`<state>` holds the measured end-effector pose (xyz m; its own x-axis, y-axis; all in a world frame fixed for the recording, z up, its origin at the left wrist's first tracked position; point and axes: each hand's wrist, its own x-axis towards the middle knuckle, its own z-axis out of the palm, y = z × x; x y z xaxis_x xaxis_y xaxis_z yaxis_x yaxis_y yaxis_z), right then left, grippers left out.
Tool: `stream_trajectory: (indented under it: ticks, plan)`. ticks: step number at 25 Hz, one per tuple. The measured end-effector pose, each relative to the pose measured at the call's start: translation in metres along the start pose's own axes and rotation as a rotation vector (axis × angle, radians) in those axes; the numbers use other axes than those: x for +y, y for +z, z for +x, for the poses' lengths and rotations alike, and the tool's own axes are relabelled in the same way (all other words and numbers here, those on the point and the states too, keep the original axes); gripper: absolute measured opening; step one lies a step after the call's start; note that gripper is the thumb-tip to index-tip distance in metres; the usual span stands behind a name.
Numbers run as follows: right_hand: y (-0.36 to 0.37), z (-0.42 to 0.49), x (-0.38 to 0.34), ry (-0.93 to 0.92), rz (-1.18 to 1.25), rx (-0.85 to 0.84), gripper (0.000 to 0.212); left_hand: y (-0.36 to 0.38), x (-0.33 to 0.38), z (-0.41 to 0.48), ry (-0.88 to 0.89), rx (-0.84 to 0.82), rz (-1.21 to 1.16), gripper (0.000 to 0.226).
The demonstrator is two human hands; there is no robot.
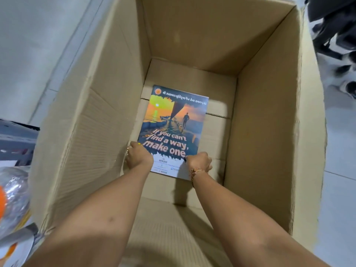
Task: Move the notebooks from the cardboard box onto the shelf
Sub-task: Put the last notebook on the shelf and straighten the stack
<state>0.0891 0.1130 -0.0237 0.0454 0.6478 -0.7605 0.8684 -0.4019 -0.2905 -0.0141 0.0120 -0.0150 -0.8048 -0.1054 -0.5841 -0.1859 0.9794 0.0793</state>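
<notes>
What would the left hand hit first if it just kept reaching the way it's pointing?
The left hand is already at the near left corner of the notebook; pushing straight on, it would probably meet the cardboard box floor beneath, though depth is unclear.

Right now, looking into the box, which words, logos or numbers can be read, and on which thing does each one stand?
"If you can't find a way, make one": large white letters on the notebook cover, just above both hands.
A line of white non-Latin script beside a round orange emblem: the cover's top band; I cannot transcribe it.
Small sponsor logos: the cover's white bottom strip; too small and blurred.
Cardboard box: no print visible.
</notes>
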Motion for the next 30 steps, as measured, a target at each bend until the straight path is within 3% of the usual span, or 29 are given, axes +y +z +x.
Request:
stream_trajectory:
  ticks: [4,8,11,13,18,22,24,27,30]
  plan:
    - [0.005,-0.012,-0.002,0.006,0.158,0.109,0.039,-0.005,-0.002,-0.007,0.016,-0.011,0.097,0.037]
    - [-0.011,-0.041,-0.016,-0.089,0.242,0.286,0.034,-0.037,0.007,-0.043,0.164,0.012,0.069,0.031]
    - [-0.031,-0.082,-0.037,-0.2,0.354,0.394,0.034,-0.081,0.011,-0.085,0.217,0.157,-0.064,0.031]
    - [-0.047,-0.124,-0.052,-0.31,0.496,0.453,0.033,-0.117,0.004,-0.118,0.364,0.315,-0.154,0.03]
    - [-0.082,-0.272,-0.082,-0.804,1.017,0.393,0.036,-0.231,-0.071,-0.199,0.66,0.96,-0.383,0.046]
    - [-0.085,-0.418,-0.11,-1.232,1.252,0.061,0.035,-0.335,-0.165,-0.265,0.78,1.496,-0.625,0.038]
    - [-0.087,-0.502,-0.123,-1.472,1.256,-0.058,0.044,-0.394,-0.216,-0.306,0.707,1.731,-0.61,0.044]
    - [-0.097,-0.597,-0.152,-1.872,1.149,-0.1,0.046,-0.467,-0.268,-0.361,0.532,1.835,-0.644,0.051]
    - [-0.113,-0.682,-0.184,-2.142,0.792,-0.202,0.035,-0.532,-0.304,-0.4,0.277,1.751,-0.582,0.043]
